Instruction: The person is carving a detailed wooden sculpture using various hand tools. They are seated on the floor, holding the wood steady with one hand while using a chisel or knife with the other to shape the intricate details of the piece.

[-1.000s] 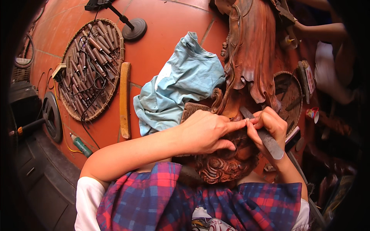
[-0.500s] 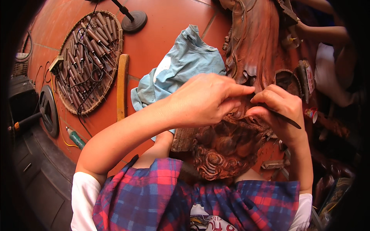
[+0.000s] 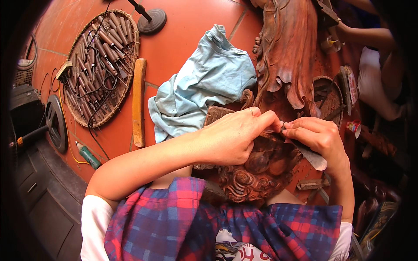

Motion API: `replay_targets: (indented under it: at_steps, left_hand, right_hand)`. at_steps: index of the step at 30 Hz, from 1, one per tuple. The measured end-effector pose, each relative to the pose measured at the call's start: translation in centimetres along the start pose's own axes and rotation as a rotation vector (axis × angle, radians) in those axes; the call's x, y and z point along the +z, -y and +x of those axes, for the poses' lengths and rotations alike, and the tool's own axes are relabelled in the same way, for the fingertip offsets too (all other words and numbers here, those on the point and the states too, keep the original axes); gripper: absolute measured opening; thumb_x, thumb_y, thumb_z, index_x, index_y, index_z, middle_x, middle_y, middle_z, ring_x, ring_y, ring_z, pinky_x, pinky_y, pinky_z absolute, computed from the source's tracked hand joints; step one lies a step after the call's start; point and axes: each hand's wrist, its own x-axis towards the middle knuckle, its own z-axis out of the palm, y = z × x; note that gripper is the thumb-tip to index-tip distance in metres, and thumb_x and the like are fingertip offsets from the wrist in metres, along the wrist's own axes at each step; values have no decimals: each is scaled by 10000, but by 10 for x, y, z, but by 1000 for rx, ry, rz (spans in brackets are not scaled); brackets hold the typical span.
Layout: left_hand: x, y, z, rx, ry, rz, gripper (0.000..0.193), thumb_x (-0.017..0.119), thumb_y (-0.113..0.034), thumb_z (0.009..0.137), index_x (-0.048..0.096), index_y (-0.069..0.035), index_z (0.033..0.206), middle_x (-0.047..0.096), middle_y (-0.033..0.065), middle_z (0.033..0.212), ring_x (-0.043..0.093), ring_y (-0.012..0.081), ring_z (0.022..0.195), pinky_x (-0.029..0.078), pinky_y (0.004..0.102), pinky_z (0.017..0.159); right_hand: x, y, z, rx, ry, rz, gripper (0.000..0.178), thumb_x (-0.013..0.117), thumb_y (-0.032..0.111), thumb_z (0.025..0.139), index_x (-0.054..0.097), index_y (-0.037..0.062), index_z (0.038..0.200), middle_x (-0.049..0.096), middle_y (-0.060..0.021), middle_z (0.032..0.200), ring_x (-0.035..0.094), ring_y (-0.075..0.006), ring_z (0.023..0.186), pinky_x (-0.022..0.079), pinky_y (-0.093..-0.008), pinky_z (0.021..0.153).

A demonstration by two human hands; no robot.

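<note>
A dark red-brown wooden carving [image 3: 244, 182] with curled relief lies between my legs, its smooth draped folds [image 3: 300, 56] stretching away from me. Over its near part, my right hand [image 3: 320, 135] is closed on a flat metal blade [image 3: 312, 157] whose rounded grey end sticks out toward me. My left hand [image 3: 237, 137] has thumb and forefinger pinched together beside the right fingertips. Whatever sits in that pinch is too small and hidden to name. The fingers cover the wood just beneath them.
On the tiled floor at left lies a round woven tray [image 3: 76, 115] of wooden-handled tools with a black cord. A light blue shirt [image 3: 204, 74], a wooden bar [image 3: 139, 100] and a green power tool [image 3: 88, 155] lie nearby. Another person's arm [image 3: 370, 37] reaches in at far right.
Both hands have come nearer to me, and the left forefinger has bent from pointing into a pinch. The blade has turned, showing its flat face. The shirt lies slightly differently in view.
</note>
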Motion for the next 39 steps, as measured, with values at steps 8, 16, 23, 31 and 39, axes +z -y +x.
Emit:
replay_targets:
  at_steps: [8, 16, 23, 31, 39]
  left_hand:
    - [-3, 9, -4, 87, 148, 52, 718, 555, 27, 727, 506, -109, 1430, 625, 26, 777, 572, 263, 857, 470, 371, 806]
    - [-5, 3, -3, 42, 258, 71, 747, 504, -17, 768, 385, -49, 1504, 616, 72, 858, 538, 273, 921, 453, 374, 869]
    - [-17, -9, 2, 7, 279, 75, 647, 495, -60, 808, 456, -73, 1454, 604, 51, 938, 510, 268, 1024, 415, 392, 959]
    - [-57, 2, -52, -402, -117, -178, 333, 545, -258, 1018, 602, -46, 1269, 742, 79, 1010, 683, 155, 995, 512, 322, 881]
    - [-7, 79, -179, -973, -192, 62, 381, 598, -300, 989, 630, -15, 1240, 679, 133, 1123, 665, 184, 1035, 519, 323, 860]
  right_hand:
    - [3, 8, -9, 1, -22, -46, 162, 740, 44, 718, 701, 16, 873, 712, -115, 888, 723, -260, 828, 592, -329, 701]
    - [7, 5, -13, -64, -32, -129, 115, 651, 132, 769, 690, 65, 852, 687, -55, 841, 698, -237, 783, 563, -345, 649]
    - [5, 6, -7, -83, -44, -140, 204, 684, 136, 689, 683, 89, 887, 661, -38, 809, 671, -242, 727, 533, -358, 620]
    - [-17, 24, -57, 214, -435, 173, 258, 765, 52, 759, 752, 87, 1013, 700, -91, 867, 714, -227, 792, 574, -320, 662]
    - [10, -2, -107, 318, -384, 538, 390, 915, 370, 611, 766, 82, 828, 686, -80, 841, 671, -190, 773, 525, -281, 684]
